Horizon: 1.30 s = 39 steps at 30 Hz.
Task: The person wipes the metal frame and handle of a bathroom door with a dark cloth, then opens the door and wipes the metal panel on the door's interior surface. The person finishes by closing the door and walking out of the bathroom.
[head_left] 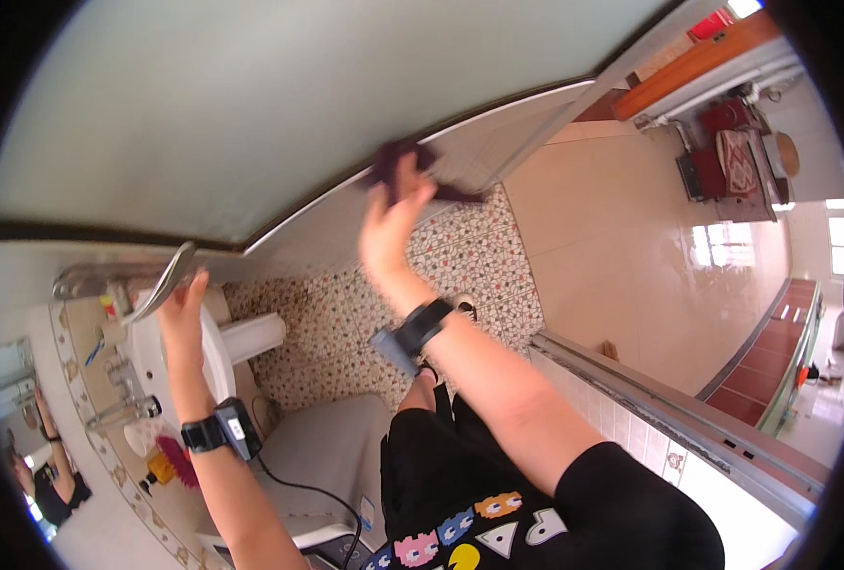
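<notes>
A door (279,114) with a large frosted panel and a dark seal stands across the upper part of the view. My left hand (184,318) is closed on its curved silver door handle (163,283), at the left. My right hand (395,228) presses a dark purple cloth (405,157) against the panel's lower frame, near the middle. Part of the cloth hangs off to the right, and it is blurred by motion. Both wrists wear black straps with small devices.
At the left are a white washbasin (215,351) with a tap (127,410), a yellow bottle (161,468) and a mirror (47,408). A grey-lidded toilet (322,446) stands beside my legs. Patterned floor tiles (479,247) meet a beige floor (622,237) past the doorway.
</notes>
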Motion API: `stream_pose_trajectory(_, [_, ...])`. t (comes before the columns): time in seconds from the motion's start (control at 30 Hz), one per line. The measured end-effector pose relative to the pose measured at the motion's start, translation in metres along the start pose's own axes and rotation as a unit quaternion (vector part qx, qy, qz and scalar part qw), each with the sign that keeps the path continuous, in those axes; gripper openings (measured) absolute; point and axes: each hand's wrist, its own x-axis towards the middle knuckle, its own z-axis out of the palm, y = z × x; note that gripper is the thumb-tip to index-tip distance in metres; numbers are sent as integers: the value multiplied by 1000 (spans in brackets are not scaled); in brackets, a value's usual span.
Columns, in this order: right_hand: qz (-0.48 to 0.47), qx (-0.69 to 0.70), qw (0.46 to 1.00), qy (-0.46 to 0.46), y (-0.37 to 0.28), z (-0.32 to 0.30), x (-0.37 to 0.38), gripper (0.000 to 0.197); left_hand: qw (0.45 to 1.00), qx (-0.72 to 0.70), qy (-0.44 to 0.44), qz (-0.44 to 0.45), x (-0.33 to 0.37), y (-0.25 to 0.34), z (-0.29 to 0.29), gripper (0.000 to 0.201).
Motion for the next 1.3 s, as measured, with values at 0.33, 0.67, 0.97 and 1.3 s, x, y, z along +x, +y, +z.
stream_pose_trajectory(0.33, [62, 31, 996, 51, 9, -20, 60, 58, 998, 47, 40, -20, 20, 3, 4, 23])
stream_pose_trajectory(0.67, [-81, -120, 980, 136, 112, -133, 245, 61, 999, 22, 38, -26, 36, -5, -9, 22])
stream_pose_trajectory(0.97, [-142, -57, 979, 135, 164, -166, 286, 55, 856, -485, -41, 174, 65, -86, -3, 23])
stream_pose_trajectory(1.3, [-307, -84, 924, 212, 212, -149, 284, 51, 815, -314, 440, 208, 105, -57, 77, 36])
